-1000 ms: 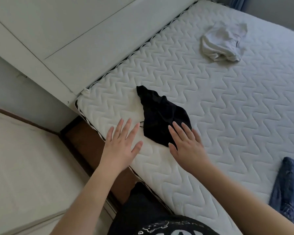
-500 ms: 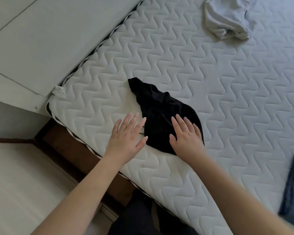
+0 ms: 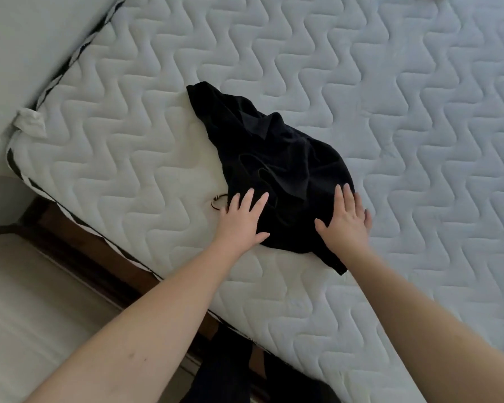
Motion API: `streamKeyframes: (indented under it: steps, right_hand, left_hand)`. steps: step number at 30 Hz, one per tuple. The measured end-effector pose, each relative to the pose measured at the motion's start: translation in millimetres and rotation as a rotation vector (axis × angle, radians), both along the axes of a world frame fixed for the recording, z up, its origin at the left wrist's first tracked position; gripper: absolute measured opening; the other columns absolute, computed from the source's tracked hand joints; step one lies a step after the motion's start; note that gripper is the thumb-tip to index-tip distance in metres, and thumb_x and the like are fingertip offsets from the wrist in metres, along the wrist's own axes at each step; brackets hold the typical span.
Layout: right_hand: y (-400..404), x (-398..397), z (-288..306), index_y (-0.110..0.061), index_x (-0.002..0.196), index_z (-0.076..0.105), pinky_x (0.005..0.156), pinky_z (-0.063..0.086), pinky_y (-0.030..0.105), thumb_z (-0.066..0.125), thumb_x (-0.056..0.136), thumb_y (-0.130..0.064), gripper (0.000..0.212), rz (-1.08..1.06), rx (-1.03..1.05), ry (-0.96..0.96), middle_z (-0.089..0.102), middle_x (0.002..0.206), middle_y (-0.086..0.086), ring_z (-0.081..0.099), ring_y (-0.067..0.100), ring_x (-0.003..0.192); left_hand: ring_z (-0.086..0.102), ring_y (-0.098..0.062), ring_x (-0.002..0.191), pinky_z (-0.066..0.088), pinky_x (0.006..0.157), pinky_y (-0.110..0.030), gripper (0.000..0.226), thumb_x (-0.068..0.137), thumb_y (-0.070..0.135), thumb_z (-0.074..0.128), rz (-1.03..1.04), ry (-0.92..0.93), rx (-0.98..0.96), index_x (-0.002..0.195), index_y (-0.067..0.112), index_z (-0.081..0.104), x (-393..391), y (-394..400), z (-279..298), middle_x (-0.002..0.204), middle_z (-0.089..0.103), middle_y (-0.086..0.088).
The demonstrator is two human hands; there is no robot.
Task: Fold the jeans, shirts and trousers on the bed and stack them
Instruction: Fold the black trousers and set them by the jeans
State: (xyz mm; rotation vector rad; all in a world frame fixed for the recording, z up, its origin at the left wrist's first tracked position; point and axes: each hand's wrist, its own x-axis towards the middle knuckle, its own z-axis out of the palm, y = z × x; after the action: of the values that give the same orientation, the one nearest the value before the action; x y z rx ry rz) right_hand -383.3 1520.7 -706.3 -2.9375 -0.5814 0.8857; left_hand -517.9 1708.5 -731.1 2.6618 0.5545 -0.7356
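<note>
Crumpled black garment [image 3: 274,173] lay at frame centre on the quilted mattress [image 3: 419,112], left hand [image 3: 240,222] and right hand [image 3: 345,225] pressed flat, fingers spread, on its near edge; seemingly light, limp cloth, best taken at corners or hem.

A black garment [image 3: 274,170] lies crumpled at the centre of the frame on the white quilted bed [image 3: 419,112], near its lower-left edge. One narrow end points to the upper left; its wider, bunched end spreads toward the lower right.
</note>
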Motion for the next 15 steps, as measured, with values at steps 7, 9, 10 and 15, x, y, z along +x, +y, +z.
streamKeyframes:
  steps: [7, 9, 10, 15]
  right_hand:
    - [-30, 10, -21, -0.026, 0.157, 0.001, 0.115, 0.032, 0.044, 0.064, 0.092, -0.038, 0.092, 0.005, 0.060, 0.206, -0.009, 0.164, -0.003, 0.022, 0.029, 0.147]
    - [-29, 13, -24, -0.031, 0.155, 0.007, 0.108, 0.039, 0.043, 0.065, 0.091, -0.035, 0.087, -0.095, 0.107, 0.245, 0.002, 0.164, 0.003, 0.035, 0.032, 0.140]
    - [-28, 15, -25, -0.033, 0.153, 0.011, 0.102, 0.045, 0.043, 0.065, 0.091, -0.033, 0.083, -0.139, 0.129, 0.271, 0.016, 0.161, 0.007, 0.046, 0.033, 0.131]
    - [-25, 14, -22, -0.026, 0.133, 0.038, 0.062, 0.048, 0.034, 0.059, 0.088, -0.019, 0.050, -0.241, 0.164, 0.296, 0.060, 0.096, -0.001, 0.058, 0.016, 0.076]
  left_hand:
    - [0.031, -0.032, 0.135, 0.041, 0.105, -0.046, 0.094, 0.083, 0.030, 0.073, -0.012, 0.103, 0.037, 0.152, 0.032, 0.009, 3, -12, -34, 0.158, 0.014, -0.006]
    - [0.039, -0.032, 0.125, 0.046, 0.095, -0.041, 0.075, 0.087, 0.016, 0.066, 0.009, 0.070, 0.056, 0.147, 0.028, 0.023, 4, -12, -39, 0.153, 0.024, -0.010]
    - [0.043, -0.032, 0.119, 0.047, 0.089, -0.039, 0.066, 0.088, 0.009, 0.061, 0.029, 0.061, 0.051, 0.143, 0.026, 0.029, 6, -13, -40, 0.149, 0.029, -0.011]
    - [0.054, -0.032, 0.094, 0.046, 0.073, -0.039, 0.034, 0.093, 0.007, 0.044, 0.098, 0.146, -0.124, 0.126, 0.014, 0.045, 15, -24, -25, 0.119, 0.048, -0.010]
